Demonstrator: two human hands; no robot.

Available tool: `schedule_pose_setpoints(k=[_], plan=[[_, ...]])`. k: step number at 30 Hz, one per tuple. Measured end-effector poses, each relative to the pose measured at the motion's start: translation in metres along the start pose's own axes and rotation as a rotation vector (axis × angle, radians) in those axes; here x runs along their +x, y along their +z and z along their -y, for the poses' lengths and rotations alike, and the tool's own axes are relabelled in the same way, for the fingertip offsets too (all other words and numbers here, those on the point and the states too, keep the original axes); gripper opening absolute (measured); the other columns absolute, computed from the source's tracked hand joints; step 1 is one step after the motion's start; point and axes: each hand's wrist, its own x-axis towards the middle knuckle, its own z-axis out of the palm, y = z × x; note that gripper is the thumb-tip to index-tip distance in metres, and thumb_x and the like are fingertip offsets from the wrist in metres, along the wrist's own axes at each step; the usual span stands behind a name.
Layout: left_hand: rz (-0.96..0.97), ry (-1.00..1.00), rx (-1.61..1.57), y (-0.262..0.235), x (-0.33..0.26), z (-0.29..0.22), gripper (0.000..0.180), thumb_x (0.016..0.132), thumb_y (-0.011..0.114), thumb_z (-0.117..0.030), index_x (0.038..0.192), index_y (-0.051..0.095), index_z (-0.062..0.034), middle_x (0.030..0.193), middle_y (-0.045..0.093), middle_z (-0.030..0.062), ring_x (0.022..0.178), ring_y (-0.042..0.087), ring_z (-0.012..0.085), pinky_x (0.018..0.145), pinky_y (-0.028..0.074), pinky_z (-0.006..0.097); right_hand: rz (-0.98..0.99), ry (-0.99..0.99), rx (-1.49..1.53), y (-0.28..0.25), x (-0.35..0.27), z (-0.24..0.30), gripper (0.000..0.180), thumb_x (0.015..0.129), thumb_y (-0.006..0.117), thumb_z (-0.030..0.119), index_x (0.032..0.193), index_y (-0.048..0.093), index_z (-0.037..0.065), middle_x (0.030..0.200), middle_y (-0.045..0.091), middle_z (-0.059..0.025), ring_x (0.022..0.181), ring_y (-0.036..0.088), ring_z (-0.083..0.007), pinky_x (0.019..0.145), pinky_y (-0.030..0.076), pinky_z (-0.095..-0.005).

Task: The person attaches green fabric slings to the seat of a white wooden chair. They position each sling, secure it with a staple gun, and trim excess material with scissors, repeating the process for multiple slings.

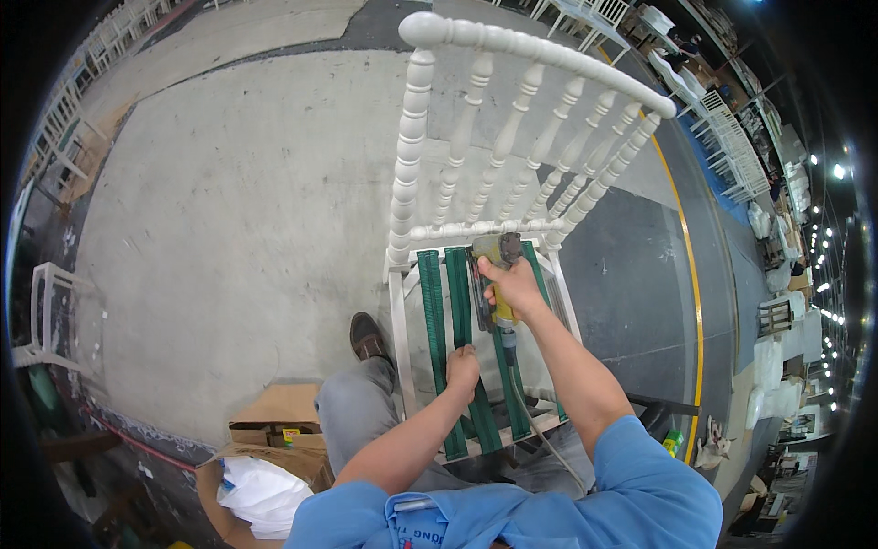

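A white chair frame (409,174) with turned spindles stands in front of me, its back on the far side. Several green webbing straps (433,311) run from front to back over its open seat. My right hand (514,285) is wrapped round the grip of a yellow and black air stapler (488,249), which is over the seat's back rail, among the straps. An air hose (540,425) trails from its handle toward me. My left hand (463,370) is closed on the second strap from the left, about mid-seat. The stapler's nose is hard to make out.
At my left knee sits an open cardboard box (274,412), with a white plastic bag (262,494) in another carton beside it. A white chair part (50,316) stands far left. Rows of white chairs (732,146) line the right, beyond a yellow floor line (692,274).
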Motion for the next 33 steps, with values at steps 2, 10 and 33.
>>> schedule_pose_setpoints(k=[2,10,33], plan=[[0.012,-0.037,0.065,-0.002,0.008,0.007,0.037,0.108,0.047,-0.029,0.132,0.062,-0.0059,0.136,0.062,0.0125,0.130,0.055,0.0265,0.110,0.040,0.038,-0.018,0.021,-0.009,0.006,0.009,-0.008,0.039,0.094,0.079,0.037,0.090,0.068,0.000,0.072,0.065,-0.0026,0.048,0.056,-0.0102,0.043,0.047,-0.0272],[-0.011,0.006,0.132,0.000,0.019,0.021,0.034,0.110,0.040,-0.026,0.126,0.064,-0.0089,0.135,0.060,0.0112,0.130,0.054,0.0273,0.110,0.039,0.038,0.050,-0.008,-0.060,0.024,0.021,-0.015,0.030,0.098,0.074,0.030,0.096,0.069,0.000,0.082,0.069,-0.0039,0.050,0.056,-0.0105,0.043,0.045,-0.0270],[0.023,0.034,0.034,0.002,0.021,0.022,0.036,0.108,0.042,-0.026,0.122,0.068,-0.0058,0.129,0.065,0.0141,0.125,0.057,0.0282,0.108,0.041,0.037,-0.002,-0.050,0.042,0.004,-0.004,-0.005,0.030,0.095,0.077,0.029,0.101,0.068,0.001,0.082,0.067,-0.0029,0.049,0.057,-0.0116,0.043,0.045,-0.0284]])
